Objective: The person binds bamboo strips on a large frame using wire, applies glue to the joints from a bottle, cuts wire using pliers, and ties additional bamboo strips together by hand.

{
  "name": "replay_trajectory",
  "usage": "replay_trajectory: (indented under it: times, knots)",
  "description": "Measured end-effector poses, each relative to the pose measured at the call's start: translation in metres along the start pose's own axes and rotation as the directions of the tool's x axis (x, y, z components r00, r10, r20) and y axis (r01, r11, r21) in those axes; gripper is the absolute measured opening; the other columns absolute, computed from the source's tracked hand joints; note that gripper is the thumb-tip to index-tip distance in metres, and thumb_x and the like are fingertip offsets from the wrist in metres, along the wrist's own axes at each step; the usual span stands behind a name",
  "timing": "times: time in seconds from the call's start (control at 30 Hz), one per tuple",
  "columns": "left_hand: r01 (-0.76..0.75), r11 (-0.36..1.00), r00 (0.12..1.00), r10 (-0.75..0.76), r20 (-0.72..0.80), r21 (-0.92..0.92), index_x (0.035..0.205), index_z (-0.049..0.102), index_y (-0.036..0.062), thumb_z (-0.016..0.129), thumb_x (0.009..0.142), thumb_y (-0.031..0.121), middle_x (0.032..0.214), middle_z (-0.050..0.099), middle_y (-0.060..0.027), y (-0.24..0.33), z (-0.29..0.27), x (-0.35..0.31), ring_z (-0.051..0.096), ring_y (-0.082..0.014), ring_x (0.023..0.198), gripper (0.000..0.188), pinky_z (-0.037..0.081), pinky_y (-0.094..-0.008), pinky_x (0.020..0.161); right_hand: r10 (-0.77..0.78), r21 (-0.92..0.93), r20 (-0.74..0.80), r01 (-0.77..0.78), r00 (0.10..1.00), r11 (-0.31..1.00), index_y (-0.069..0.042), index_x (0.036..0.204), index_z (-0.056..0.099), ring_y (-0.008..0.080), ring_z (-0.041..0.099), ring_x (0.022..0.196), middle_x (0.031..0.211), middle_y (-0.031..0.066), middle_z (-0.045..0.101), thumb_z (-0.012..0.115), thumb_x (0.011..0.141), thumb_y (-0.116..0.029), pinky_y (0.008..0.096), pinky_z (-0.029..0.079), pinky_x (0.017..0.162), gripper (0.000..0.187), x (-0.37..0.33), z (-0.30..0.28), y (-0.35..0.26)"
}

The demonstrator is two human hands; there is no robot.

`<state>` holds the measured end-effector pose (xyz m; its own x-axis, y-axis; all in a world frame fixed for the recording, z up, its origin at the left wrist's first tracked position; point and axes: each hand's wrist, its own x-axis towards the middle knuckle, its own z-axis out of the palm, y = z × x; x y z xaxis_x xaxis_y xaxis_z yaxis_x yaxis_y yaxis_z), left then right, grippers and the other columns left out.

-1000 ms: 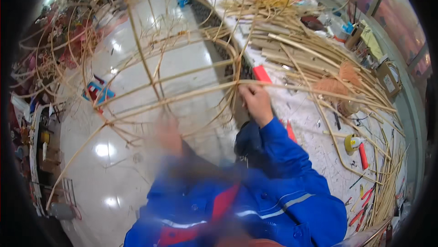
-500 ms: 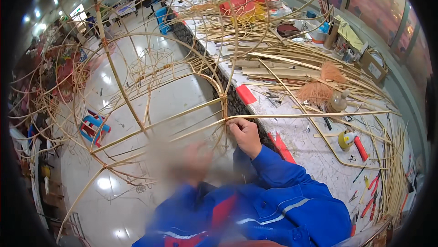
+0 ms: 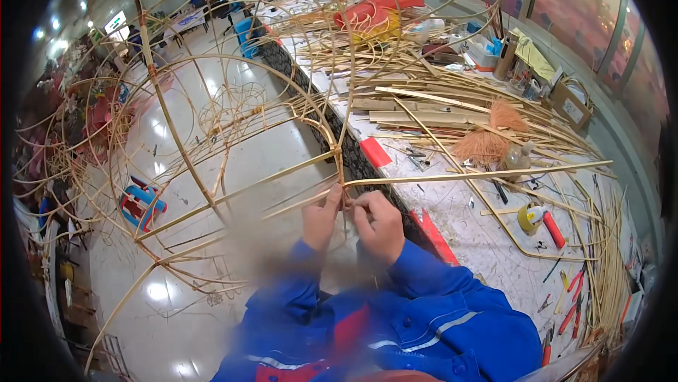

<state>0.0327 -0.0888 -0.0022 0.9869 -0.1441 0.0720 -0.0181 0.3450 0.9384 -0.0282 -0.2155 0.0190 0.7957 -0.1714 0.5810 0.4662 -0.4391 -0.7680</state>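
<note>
In front of me stands a large open frame of thin bent bamboo strips (image 3: 266, 168), bound at its joints. My left hand (image 3: 321, 219) pinches the frame just below a bound joint (image 3: 338, 150), thumb uppermost. Close beside it, my right hand (image 3: 380, 225) is closed, thumb against curled fingers, at the same spot. Whatever lies between the right fingertips is too small to make out. From this place a long bamboo strip (image 3: 480, 175) runs out to the right, over the table. A grey blur covers part of my left forearm and the strips beside it.
Along the right runs a long white table (image 3: 438, 205) heaped with bamboo strips (image 3: 424, 114). On it lie an orange fibre bundle (image 3: 494, 131), a yellow tape roll (image 3: 530, 218) and red-handled pliers (image 3: 568, 317). A blue and red stool (image 3: 143, 205) stands on the floor at left.
My left hand has come up and right from its blurred place lower left to the joint. My right hand has dropped slightly and now meets it. The view has shifted a little.
</note>
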Motion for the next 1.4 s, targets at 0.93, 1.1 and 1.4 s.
replay_trajectory:
  times: [0.93,1.1,1.4]
  knots:
    - [-0.119,0.992,0.987,0.122,-0.1,0.039,0.098,0.068,-0.0035,0.061,0.097,0.024,0.087,0.067,-0.0035,0.002,0.01,-0.009,0.059,-0.0076,0.077,0.028,0.048,-0.0219,0.068,0.203,0.69,0.194,-0.28,0.96,0.667,0.0,0.087,0.058,0.0054,0.049,0.075,0.081,-0.0004,0.057,0.055,0.094,-0.009,0.0222,0.042,0.069,0.011,0.007,0.021,0.013]
    - [-0.135,0.988,0.982,0.143,-0.124,0.073,0.095,0.069,-0.005,0.062,0.096,0.026,0.082,0.066,-0.0032,-0.009,-0.002,-0.004,0.058,-0.0079,0.074,0.032,0.047,-0.0227,0.066,0.35,0.729,0.04,-0.267,0.936,0.63,-0.001,0.085,0.057,0.005,0.048,0.073,0.078,-0.0016,0.054,0.056,0.092,-0.008,0.0209,0.04,0.066,0.01,0.013,0.043,-0.02]
    - [-0.094,0.991,0.985,0.106,-0.133,0.093,0.096,0.069,-0.0054,0.063,0.096,0.027,0.081,0.067,-0.0039,0.002,-0.001,-0.007,0.056,-0.0086,0.071,0.033,0.046,-0.0249,0.063,0.357,0.779,0.079,-0.281,0.931,0.561,0.0,0.079,0.055,0.0077,0.046,0.068,0.073,0.0016,0.053,0.055,0.086,-0.003,0.0223,0.038,0.063,0.008,0.017,0.037,-0.026]
